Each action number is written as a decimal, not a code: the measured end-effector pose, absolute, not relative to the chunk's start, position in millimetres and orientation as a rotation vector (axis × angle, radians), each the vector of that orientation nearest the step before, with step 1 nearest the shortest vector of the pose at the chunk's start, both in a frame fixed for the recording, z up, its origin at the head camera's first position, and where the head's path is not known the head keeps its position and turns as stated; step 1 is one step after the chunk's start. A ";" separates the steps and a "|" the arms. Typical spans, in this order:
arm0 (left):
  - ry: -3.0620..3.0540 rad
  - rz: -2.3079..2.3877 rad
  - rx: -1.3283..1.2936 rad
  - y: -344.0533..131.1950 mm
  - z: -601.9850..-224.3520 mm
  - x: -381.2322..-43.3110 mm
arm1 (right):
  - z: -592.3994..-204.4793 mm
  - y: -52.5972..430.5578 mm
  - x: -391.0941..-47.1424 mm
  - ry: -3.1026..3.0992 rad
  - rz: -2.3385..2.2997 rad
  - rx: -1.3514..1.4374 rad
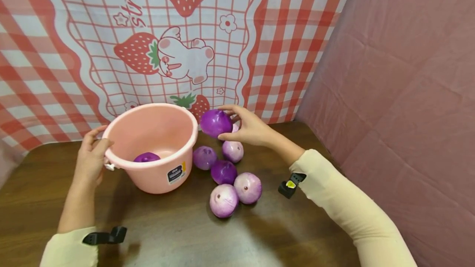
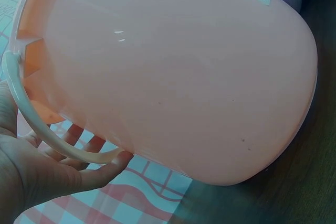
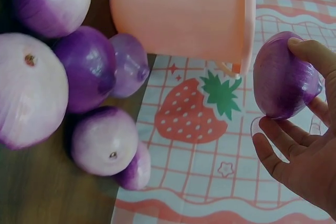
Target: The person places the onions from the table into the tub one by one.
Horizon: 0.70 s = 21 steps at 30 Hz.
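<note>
The purple onion (image 1: 215,123) has a smooth, glossy skin and a rounded body tapering to a short point. It is pinched in the right hand (image 1: 246,127), thumb on one side and fingers on the other, with the tapered end toward the hand and the broad body projecting beyond the fingertips. It is raised above the table (image 1: 170,234), just beside the right side of the rim of the pink bucket (image 1: 144,178); a narrow gap separates them in the head view. The bucket is smooth-walled, round-mouthed and narrower at its base, with a printed label (image 1: 176,173) on its wall. The left hand (image 1: 90,155) grips the opposite side of the rim, near the pale handle (image 2: 47,135). One dark purple onion (image 1: 147,157) lies inside, leaving bare floor around it. Right of the bucket, beneath and in front of the held piece, loose onions (image 1: 224,200) form a close cluster, some paler with a brown root spot, several touching. The dark wood-grain surface extends in front of the bucket and cluster. A red-and-white checked cloth (image 1: 285,32) hangs behind the table; a creased pink cloth (image 1: 400,94) bounds the right side.
</note>
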State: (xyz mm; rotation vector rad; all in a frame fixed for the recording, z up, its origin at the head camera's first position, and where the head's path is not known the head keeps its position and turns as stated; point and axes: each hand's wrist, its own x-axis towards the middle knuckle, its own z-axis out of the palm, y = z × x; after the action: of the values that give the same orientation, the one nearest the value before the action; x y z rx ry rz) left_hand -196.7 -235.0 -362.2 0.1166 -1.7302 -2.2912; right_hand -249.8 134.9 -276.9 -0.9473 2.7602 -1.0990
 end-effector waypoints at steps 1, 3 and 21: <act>-1.731 -2.290 0.116 -235.2 -362.3 -196.6 | -276.7 132.6 -249.9 2.757 -1.101 -0.954; -1.731 -2.288 0.115 -235.4 -362.4 -196.5 | -276.4 128.2 -249.7 2.740 -1.111 -0.967; -1.714 -2.310 0.104 -235.5 -361.9 -196.3 | -270.6 100.0 -251.5 2.704 -1.092 -1.052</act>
State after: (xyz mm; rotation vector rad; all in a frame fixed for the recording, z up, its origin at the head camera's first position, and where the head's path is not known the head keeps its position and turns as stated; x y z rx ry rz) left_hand -196.3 -235.5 -361.9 0.1037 -1.7139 -2.3098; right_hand -251.5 100.0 -270.6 -1.0520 2.7043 -1.0920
